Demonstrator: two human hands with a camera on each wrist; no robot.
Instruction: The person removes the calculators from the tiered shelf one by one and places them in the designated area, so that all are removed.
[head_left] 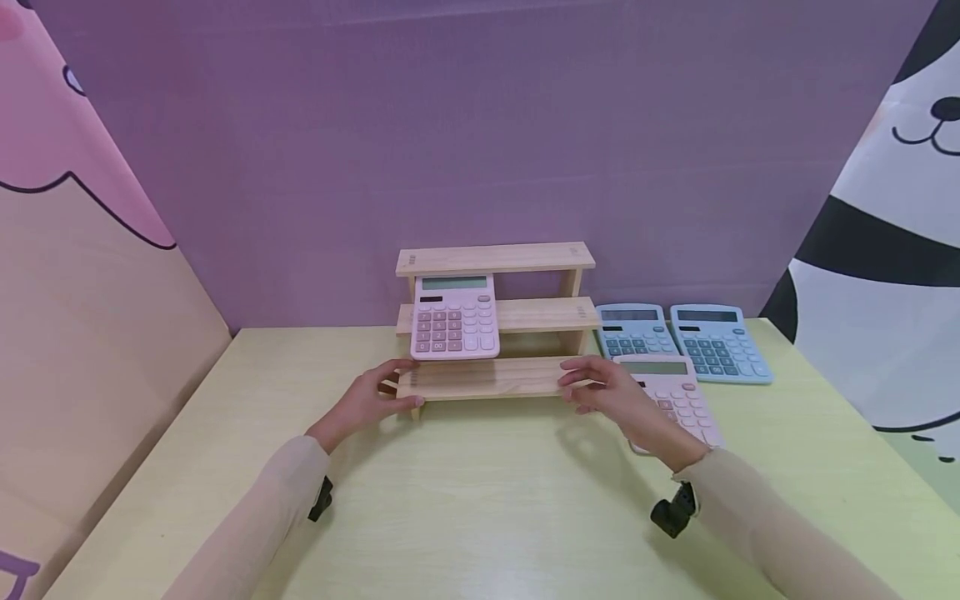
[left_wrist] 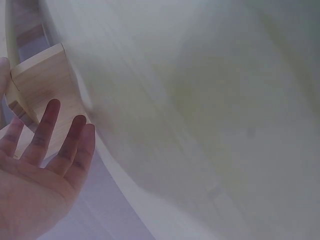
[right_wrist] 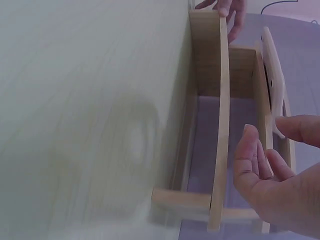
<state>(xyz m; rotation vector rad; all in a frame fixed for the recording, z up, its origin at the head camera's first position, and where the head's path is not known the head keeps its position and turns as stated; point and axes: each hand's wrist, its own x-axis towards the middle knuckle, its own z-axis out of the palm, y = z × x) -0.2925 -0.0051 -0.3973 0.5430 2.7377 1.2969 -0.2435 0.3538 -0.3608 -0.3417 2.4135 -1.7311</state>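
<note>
A three-step wooden stand rests on the table. At the left end of its lowest step, my left hand holds the board, thumb at the front edge and fingers at the back. The left wrist view shows that hand beside the board's end. My right hand hovers by the step's right end, fingers loosely bent with nothing between them; in the right wrist view this hand is apart from the board. A pink calculator lies tilted over the middle step, toward the left.
To the right of the stand lie two blue calculators, one beside the other. In front of them is another pink calculator, partly behind my right hand. A purple backdrop rises behind the table.
</note>
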